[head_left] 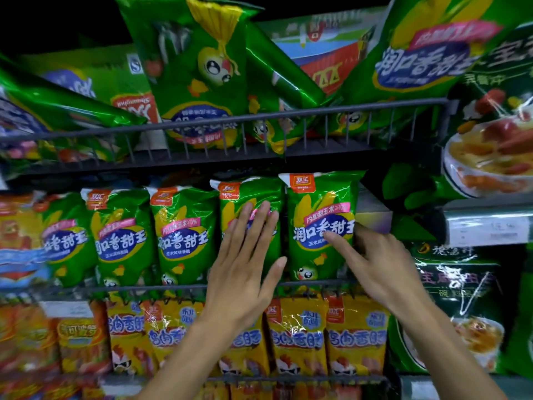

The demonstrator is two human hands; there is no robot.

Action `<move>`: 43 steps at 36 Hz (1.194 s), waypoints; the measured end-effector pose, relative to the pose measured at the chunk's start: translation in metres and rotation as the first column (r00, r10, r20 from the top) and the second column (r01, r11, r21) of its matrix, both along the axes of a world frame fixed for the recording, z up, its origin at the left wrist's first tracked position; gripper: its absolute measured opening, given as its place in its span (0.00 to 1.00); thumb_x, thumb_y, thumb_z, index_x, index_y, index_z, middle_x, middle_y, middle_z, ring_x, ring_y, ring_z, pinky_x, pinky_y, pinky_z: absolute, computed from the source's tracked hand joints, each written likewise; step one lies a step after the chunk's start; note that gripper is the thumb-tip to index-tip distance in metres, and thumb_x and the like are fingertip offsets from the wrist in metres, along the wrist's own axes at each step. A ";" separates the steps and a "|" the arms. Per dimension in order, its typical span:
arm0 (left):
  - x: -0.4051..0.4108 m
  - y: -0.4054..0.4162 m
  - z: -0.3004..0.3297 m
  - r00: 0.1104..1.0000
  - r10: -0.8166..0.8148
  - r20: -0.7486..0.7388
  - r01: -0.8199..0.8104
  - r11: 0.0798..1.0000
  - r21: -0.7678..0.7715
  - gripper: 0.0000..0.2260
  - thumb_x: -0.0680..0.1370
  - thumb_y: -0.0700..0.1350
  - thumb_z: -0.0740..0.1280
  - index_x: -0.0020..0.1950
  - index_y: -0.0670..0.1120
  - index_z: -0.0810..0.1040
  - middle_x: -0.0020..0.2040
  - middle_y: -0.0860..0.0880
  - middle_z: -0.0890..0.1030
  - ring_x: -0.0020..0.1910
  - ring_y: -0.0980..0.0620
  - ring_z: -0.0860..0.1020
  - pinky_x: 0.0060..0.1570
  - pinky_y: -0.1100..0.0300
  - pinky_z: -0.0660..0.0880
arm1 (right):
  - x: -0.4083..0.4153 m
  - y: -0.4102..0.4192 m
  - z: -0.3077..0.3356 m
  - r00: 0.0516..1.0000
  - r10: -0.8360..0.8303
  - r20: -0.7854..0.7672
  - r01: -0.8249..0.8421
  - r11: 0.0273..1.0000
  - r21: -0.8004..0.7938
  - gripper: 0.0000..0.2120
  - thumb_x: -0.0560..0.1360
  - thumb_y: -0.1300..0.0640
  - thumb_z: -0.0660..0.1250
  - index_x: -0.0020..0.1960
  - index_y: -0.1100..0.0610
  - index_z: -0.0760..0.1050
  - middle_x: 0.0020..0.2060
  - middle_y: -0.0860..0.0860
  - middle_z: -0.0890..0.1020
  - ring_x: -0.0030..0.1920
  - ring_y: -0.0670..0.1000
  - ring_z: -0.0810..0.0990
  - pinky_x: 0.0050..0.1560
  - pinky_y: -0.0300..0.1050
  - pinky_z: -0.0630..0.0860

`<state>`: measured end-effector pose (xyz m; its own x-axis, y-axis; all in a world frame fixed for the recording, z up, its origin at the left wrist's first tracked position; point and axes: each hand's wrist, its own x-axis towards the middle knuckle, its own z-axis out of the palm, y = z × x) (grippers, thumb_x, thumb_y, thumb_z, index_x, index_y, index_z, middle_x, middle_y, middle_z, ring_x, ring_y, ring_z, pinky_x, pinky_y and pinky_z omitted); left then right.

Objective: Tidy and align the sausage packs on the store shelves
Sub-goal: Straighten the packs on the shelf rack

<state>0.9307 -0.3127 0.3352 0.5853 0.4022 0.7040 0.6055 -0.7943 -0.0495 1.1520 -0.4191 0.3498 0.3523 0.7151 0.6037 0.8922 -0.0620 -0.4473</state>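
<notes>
Middle shelf, 5 green sausage packs upright behind the wire rail (173,287). Left hand (245,264) flat, fingers straight, on 4th pack (251,197). Right hand (377,264) curls round the end pack (320,223) (thumb hidden). Best: press evenly, square faces to rail.

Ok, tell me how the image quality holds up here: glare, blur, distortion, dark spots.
Head view: wide-angle bending bows the wire shelf rail and stretches the edges; packs at the far left smear into blur; glare streaks the yellow packs and the noodle bags at right; the top corners fall to black; the centre is sharpest, around the left hand, the right hand and the rightmost green pack.
</notes>
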 end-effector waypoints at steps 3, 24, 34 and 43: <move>0.001 0.001 -0.002 1.000 -0.012 0.005 0.012 1.000 0.004 0.32 0.85 0.57 0.56 0.85 0.47 0.46 0.85 0.50 0.44 0.84 0.46 0.44 0.81 0.48 0.43 | 0.002 -0.002 -0.002 0.998 0.042 -0.038 -0.043 0.998 -0.034 0.35 0.75 0.22 0.49 0.34 0.54 0.68 0.22 0.50 0.70 0.25 0.53 0.73 0.31 0.53 0.72; 0.017 -0.016 -0.007 1.000 0.001 0.008 -0.001 1.000 0.004 0.28 0.85 0.61 0.53 0.84 0.59 0.47 0.84 0.41 0.39 0.82 0.36 0.37 0.78 0.34 0.39 | -0.011 -0.016 -0.021 0.998 -0.031 -0.058 0.047 0.952 0.302 0.28 0.78 0.33 0.61 0.69 0.50 0.71 0.50 0.47 0.83 0.48 0.45 0.80 0.46 0.44 0.78; 0.035 -0.020 0.012 0.996 -0.087 -0.031 0.088 0.996 0.031 0.29 0.86 0.58 0.55 0.84 0.57 0.47 0.85 0.55 0.44 0.83 0.43 0.39 0.79 0.35 0.44 | -0.027 -0.004 -0.014 0.974 0.036 0.223 -0.094 0.962 0.255 0.35 0.81 0.43 0.63 0.83 0.51 0.53 0.83 0.49 0.49 0.83 0.51 0.47 0.79 0.52 0.52; 0.031 -0.021 0.018 0.987 -0.159 -0.040 0.158 0.987 -0.024 0.29 0.86 0.58 0.56 0.84 0.59 0.46 0.84 0.58 0.43 0.83 0.45 0.37 0.78 0.34 0.44 | -0.020 -0.009 -0.009 0.966 0.033 0.256 -0.088 0.974 0.207 0.34 0.81 0.41 0.61 0.83 0.50 0.55 0.83 0.46 0.50 0.83 0.50 0.48 0.78 0.54 0.57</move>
